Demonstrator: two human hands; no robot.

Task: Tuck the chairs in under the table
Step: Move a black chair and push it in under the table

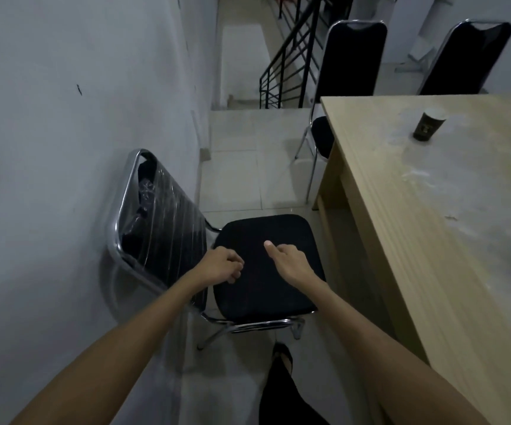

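Near chair (263, 265) out from the surface (432, 240), seat facing it, back (159, 216) close to the wall (49, 118). Both hands over the seat: left hand (222, 266) loosely clenched on nothing, right hand (289, 260) curled with thumb out, gripping nothing. Best done by taking hold of the back rail and sliding the seat straight under the edge, square, without catching the surface's leg (324, 191). Two more chairs (352, 56) at the far end; cup (429, 124) on top, clear of the path.

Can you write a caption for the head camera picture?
Two bare hands hover over a black padded chrome-framed chair beside the pale wooden table.
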